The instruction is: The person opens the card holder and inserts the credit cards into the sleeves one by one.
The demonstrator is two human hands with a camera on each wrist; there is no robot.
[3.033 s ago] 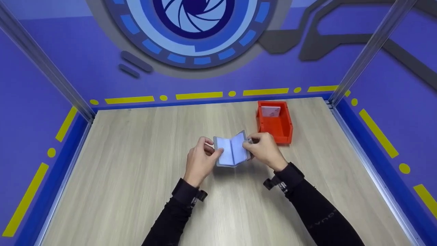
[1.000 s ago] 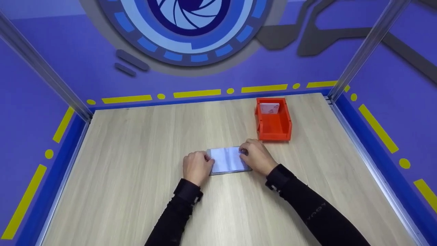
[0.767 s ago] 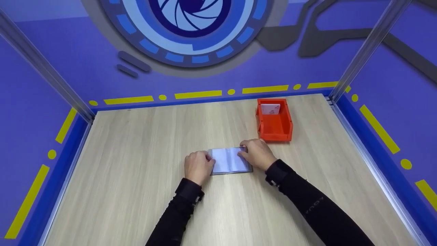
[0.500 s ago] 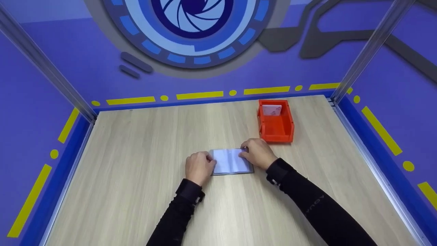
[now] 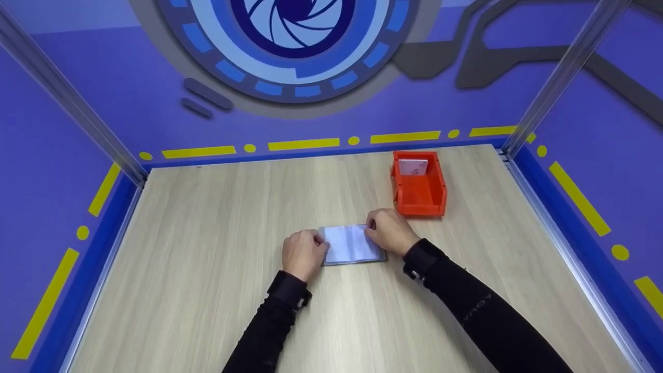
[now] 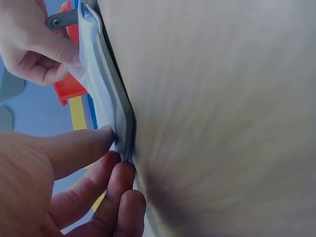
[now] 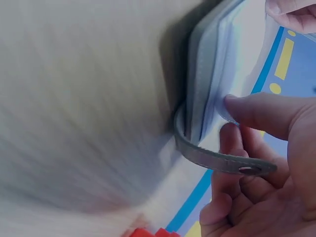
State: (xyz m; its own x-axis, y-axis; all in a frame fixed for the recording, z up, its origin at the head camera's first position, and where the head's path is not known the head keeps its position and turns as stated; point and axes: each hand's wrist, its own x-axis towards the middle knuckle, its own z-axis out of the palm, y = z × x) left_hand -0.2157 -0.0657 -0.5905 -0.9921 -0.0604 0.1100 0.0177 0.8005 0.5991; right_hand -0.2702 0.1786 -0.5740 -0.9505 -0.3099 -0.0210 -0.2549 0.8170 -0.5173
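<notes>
A grey card holder lies spread open on the table, its pale plastic sleeves facing up. Its left edge is pinched by my left hand, thumb on top and fingers curled at the rim, as the left wrist view shows. At the opposite side my right hand pinches the edge of a clear sleeve between thumb and index finger. A strap with a snap sticks out from the cover and passes in front of the right fingers in the right wrist view.
Beyond the right hand stands a red bin with a white, pink-marked card upright at its back. The wooden table is bounded by blue-purple walls at the back and both sides.
Three seconds ago the card holder was held up, half folded, farther from me. It then came down flat on the table. In the last half second the right fingers closed together at the sleeve's edge.
</notes>
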